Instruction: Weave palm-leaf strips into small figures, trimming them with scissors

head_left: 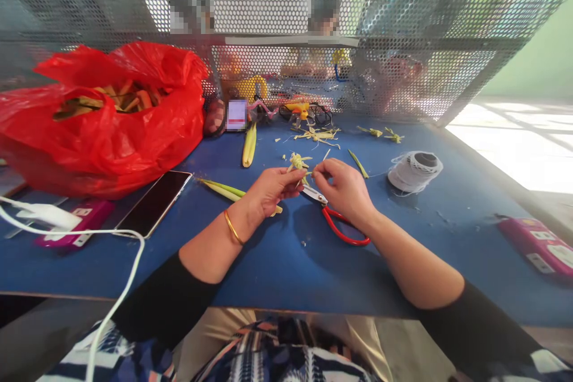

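My left hand (278, 190) is closed, its thumb and fingers pinching a small pale-yellow knotted husk piece (297, 161) with loose strips sticking out. Close by on the right, my right hand (342, 188) is also closed in a pinch near that piece; whatever lies between its fingertips is too fine to make out. Under both hands, scissors with red handles (338, 239) rest on the table, their blades (313, 193) partly covered. A green-yellow husk strip (224, 191) runs beneath my left hand. White thread trails from a spool (414, 172) toward my right hand.
A red plastic bag (147, 149) full of husk strips stands at the left, near a phone (154, 203) and a white cable (134, 268). Husk scraps (317, 134) lie at the back. A perforated metal screen (268, 6) borders the table; people sit beyond it. A pink box (537, 245) lies right.
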A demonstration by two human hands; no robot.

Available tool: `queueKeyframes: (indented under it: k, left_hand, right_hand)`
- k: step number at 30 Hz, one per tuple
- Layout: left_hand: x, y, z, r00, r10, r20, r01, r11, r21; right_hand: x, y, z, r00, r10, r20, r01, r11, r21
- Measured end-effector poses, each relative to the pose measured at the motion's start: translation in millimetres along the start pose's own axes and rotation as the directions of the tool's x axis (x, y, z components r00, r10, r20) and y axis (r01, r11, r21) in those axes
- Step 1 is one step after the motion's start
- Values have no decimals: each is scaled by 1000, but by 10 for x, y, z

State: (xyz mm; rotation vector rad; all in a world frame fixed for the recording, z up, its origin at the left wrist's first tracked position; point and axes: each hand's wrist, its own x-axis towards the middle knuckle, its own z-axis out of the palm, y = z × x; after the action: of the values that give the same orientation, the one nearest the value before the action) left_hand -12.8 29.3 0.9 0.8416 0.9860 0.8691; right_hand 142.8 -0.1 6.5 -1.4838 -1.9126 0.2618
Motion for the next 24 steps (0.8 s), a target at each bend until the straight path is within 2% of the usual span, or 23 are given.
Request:
queueKeyframes:
  k: [4,7,9,12,16,18,20,22,24]
  left_hand:
    - [28,-30,-2,996,90,-27,-88,995,44]
    - [46,-47,0,989,133,-68,-129,989,67]
    - [51,-50,6,980,178,-88,-171,982,85]
    - [50,-47,23,968,233,-90,-220,966,132]
    - [34,-44,46,959,274,-77,-259,952,164]
    - [24,-47,45,959,275,-70,-261,952,157]
    - [19,-51,36,975,214,-62,-205,970,134]
    - [20,-53,23,990,131,-52,-124,986,113]
    - [24,-52,12,994,106,-42,-101,989,113]
  right_hand:
    - [-7,-5,21,999,35,-15,-35,999,-2]
    - [9,7,25,989,139,48,-145,980,140]
    - [21,12,23,967,204,155,-242,926,290]
    - [29,1,29,931,226,285,-339,827,449]
    - [19,-18,65,906,249,342,-405,743,532]
    - [12,-7,79,919,233,317,-376,759,531]
    - [10,19,74,936,189,296,-318,814,486]
    - [14,46,45,936,150,319,-284,856,431]
    - [28,61,-5,922,137,362,-288,867,406]
